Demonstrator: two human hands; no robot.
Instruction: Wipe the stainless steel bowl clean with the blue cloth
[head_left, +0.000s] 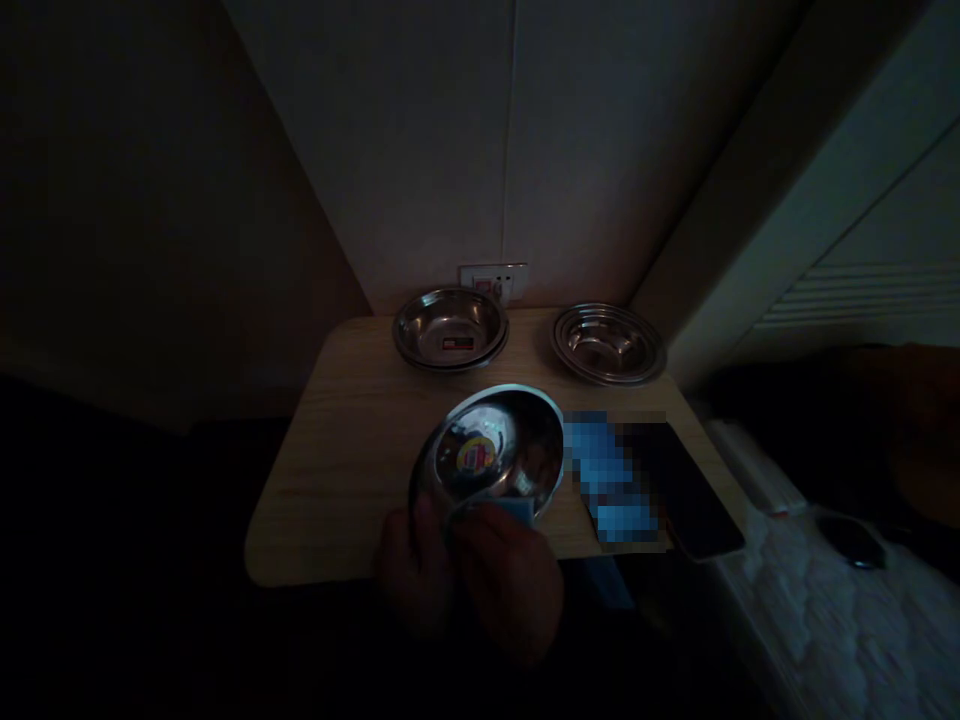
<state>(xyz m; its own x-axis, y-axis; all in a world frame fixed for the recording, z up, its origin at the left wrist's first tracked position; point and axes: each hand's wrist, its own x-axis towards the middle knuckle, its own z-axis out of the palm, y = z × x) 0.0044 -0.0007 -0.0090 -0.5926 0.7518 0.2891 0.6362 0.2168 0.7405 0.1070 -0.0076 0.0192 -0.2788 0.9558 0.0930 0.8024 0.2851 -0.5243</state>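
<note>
A shiny metal bowl (529,435) is tilted above the near part of the table, its inside facing up toward me. A round yellow and red sticker (478,456) sits on its bottom. My left hand (416,565) grips the bowl at its near left rim, thumb over the edge. In my right hand (514,575) is a piece of light-blue cloth (519,508), closed under the fingers and touching the bowl's near rim. Dim light hides most of the cloth and the fingers' undersides.
Stacked metal bowls stand at the table's (337,450) back: one stack (450,340) left, another (607,345) right. A lit, pixelated screen (611,470) and a dark phone-like slab (694,490) lie right. Behind is a wall socket (514,280); a quilted mattress (817,600) lies right.
</note>
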